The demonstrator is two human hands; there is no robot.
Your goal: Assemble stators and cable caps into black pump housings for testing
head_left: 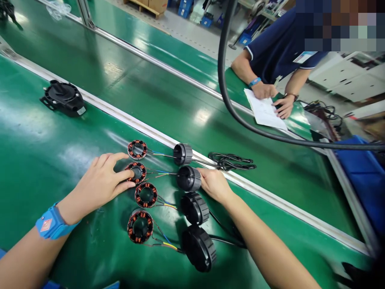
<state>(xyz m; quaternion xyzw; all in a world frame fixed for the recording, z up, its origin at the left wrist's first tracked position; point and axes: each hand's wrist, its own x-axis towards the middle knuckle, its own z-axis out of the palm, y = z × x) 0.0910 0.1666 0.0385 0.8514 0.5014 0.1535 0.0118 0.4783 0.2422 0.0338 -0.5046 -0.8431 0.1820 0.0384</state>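
Several copper-wound motor stators lie in a column, each joined by coloured wires to a ribbed black cap. My left hand point(105, 178), with a blue wrist strap point(55, 222), has its fingertips on the second stator point(138, 172) from the back. My right hand point(215, 184) is closed at the rear of the second black cap point(189, 178); its fingertips are partly hidden. Behind this pair are another stator point(137, 149) and cap point(183, 154). Nearer me are two more stators point(146, 195) point(140, 227) with their caps point(195, 208) point(199, 248).
A black motor housing point(63, 97) sits at the left by the metal rail point(129, 127). A coiled black cable point(231, 161) lies across the rail. A thick black cable point(224, 80) hangs in front. Across the bench, another person writes on papers point(264, 110). A blue bin point(361, 176) stands right.
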